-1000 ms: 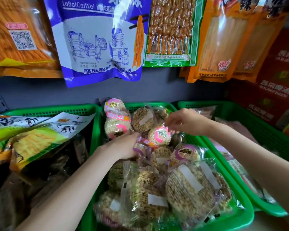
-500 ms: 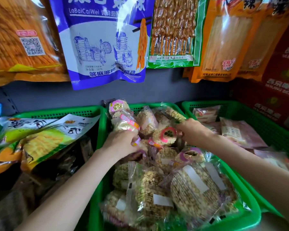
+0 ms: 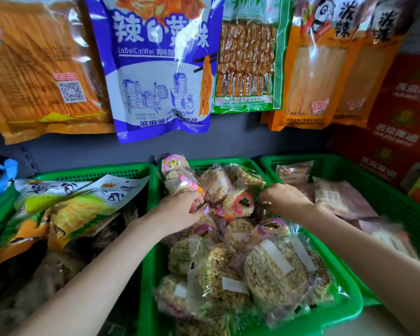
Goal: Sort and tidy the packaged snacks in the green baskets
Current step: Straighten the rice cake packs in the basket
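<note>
The middle green basket (image 3: 349,309) is piled with round puffed-grain cakes in clear wrappers. My left hand (image 3: 180,210) grips a tall pack of stacked cakes with pink labels (image 3: 176,174) standing at the basket's back left. My right hand (image 3: 285,200) pinches the clear wrapper of a cake pack (image 3: 249,178) at the back right. Between the hands lies a cake with a pink ring label (image 3: 239,203). Large cakes with white stickers (image 3: 274,272) fill the front.
The left green basket (image 3: 95,172) holds yellow-green chip bags (image 3: 83,209). The right green basket (image 3: 386,197) holds pale pink packets (image 3: 342,198). Above hang a blue bag (image 3: 163,69), orange bags (image 3: 34,69) and a skewer pack (image 3: 247,59). Red cartons (image 3: 398,132) stand at the right.
My left hand rose onto the tall pink-label pack and stood it up at the back. My right hand shifted slightly right to the back-right pack. The view tilted up.
</note>
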Demonstrator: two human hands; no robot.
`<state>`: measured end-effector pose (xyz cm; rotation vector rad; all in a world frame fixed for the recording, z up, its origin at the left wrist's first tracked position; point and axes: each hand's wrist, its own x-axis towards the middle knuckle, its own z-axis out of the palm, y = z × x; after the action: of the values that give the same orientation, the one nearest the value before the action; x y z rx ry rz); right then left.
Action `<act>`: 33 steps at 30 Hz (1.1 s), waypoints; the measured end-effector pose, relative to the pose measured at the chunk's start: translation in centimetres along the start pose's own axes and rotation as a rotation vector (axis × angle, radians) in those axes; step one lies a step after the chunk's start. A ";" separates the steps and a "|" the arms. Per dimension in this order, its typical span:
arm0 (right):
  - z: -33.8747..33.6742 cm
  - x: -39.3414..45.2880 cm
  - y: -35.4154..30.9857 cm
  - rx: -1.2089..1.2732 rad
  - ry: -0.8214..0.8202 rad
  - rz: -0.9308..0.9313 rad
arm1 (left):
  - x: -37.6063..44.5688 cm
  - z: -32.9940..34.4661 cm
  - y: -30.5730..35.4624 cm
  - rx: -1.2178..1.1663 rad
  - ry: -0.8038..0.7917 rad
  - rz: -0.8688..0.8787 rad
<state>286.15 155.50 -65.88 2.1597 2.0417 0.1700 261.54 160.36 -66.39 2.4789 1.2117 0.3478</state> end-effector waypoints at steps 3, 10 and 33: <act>-1.0 -0.1 0.6 0.117 0.158 -0.024 | -0.2 -0.7 0.1 0.021 0.050 0.029; -8.5 -3.2 -3.8 0.641 0.689 -0.356 | -1.5 -3.4 1.4 -0.520 0.009 0.107; -9.4 -3.0 -8.9 0.472 -0.505 -0.476 | -9.0 -7.0 -4.1 0.083 -0.089 -0.048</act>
<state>275.40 153.34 -58.30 1.5912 2.3314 -0.8950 250.63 157.02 -62.30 2.5014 1.2705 0.1759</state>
